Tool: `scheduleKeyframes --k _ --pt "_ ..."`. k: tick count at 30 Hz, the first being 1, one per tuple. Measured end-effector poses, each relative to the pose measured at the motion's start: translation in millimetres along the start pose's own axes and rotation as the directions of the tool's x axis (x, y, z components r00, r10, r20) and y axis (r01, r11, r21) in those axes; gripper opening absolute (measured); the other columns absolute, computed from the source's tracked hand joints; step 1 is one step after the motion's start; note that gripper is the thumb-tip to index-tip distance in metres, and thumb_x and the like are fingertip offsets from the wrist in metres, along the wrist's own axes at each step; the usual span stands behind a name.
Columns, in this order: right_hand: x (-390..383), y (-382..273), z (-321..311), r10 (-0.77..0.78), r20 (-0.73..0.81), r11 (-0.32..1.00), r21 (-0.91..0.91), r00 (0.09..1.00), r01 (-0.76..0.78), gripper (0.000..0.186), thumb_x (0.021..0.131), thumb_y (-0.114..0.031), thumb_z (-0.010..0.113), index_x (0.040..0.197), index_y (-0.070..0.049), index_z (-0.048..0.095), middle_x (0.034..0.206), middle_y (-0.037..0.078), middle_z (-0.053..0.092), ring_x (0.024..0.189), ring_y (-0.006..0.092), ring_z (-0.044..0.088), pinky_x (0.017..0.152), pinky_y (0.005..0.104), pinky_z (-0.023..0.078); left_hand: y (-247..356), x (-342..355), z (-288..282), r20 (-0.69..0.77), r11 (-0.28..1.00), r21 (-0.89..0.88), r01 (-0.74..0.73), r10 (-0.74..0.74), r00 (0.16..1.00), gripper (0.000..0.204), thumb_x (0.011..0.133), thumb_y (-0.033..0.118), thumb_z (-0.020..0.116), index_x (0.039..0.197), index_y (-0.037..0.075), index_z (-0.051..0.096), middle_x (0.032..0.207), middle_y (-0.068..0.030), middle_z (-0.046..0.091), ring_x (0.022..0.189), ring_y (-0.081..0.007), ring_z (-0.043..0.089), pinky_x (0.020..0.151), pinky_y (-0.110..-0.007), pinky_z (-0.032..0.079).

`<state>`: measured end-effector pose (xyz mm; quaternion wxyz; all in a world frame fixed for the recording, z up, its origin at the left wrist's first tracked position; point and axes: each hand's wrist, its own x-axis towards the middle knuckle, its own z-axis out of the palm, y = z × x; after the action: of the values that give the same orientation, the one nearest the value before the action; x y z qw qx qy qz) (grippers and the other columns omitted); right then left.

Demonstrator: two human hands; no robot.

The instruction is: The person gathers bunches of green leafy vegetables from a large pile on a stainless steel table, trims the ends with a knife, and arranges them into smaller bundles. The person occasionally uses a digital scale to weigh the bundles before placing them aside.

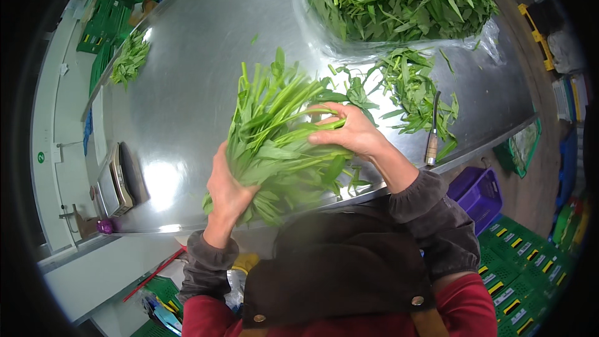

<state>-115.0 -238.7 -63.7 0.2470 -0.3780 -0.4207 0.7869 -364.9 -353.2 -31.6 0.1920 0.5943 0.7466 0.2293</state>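
Observation:
A leafy bunch of water spinach (268, 131) is held over the near part of the metal table, in front of my body. My left hand (229, 182) is wrapped round its lower left side, the thumb across the leaves. On the other side, the fingers of my right hand (354, 132) are closed on several stems of the same bunch. Stem ends point up and to the right, with leaves hanging below, partly blurred. Loose leaves and stems (409, 87) lie to the right, and a knife with a wooden handle (432, 143) rests beside them near the table edge.
A large pile of greens (405, 6) sits on clear plastic at the far right of the metal table (193, 68). At the far left lies a smaller bunch (130, 57). A scale (115, 182) stands at the left edge. Purple (479, 196) and green crates (524, 274) are at lower right.

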Motion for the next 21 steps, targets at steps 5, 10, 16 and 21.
scheduleKeyframes --k 5,10,16,21 --pt "-5 11 1 -0.037 -0.036 0.948 0.316 0.999 0.046 0.057 0.072 -0.01 0.08 0.123 -0.002 0.057 0.098 0.008 0.066 0.087 0.014 0.063 0.082 0.0268 0.05 2 -2 6 -0.035 1.0 0.013 -0.017 0.018 0.999 0.079 0.059 0.008 0.081 0.13 0.001 0.045 0.118 -0.0182 0.056 0.107 -0.0325 0.059 0.091 -0.036 0.046" --pt "-6 10 11 -0.028 -0.221 0.991 0.123 0.975 0.056 0.052 0.074 -0.007 0.077 0.121 0.0 0.057 0.1 0.008 0.066 0.087 0.0131 0.063 0.082 0.0267 0.051 10 -2 14 -0.153 0.984 0.151 -0.098 0.121 0.981 0.087 0.061 0.021 0.084 0.133 0.004 0.04 0.109 -0.0167 0.056 0.097 -0.0362 0.059 0.081 -0.042 0.048" --pt "-12 12 4 -0.031 -0.186 0.967 0.243 0.982 0.077 0.047 0.074 -0.005 0.076 0.117 0.001 0.058 0.099 0.008 0.066 0.085 0.0124 0.064 0.079 0.0258 0.051 14 -1 12 -0.132 0.982 0.148 -0.12 0.14 0.981 0.081 0.062 0.015 0.083 0.131 0.002 0.043 0.112 -0.0178 0.057 0.101 -0.034 0.06 0.086 -0.038 0.048" --pt "-29 -7 -15 -0.101 0.015 0.941 0.325 0.995 0.091 0.049 0.072 0.003 0.071 0.119 0.004 0.056 0.096 0.009 0.067 0.09 0.0175 0.064 0.086 0.0302 0.05 28 1 3 0.028 0.992 -0.106 -0.073 0.076 0.997 0.082 0.059 0.01 0.083 0.13 -0.001 0.044 0.119 -0.0172 0.058 0.108 -0.0272 0.059 0.094 -0.033 0.044"
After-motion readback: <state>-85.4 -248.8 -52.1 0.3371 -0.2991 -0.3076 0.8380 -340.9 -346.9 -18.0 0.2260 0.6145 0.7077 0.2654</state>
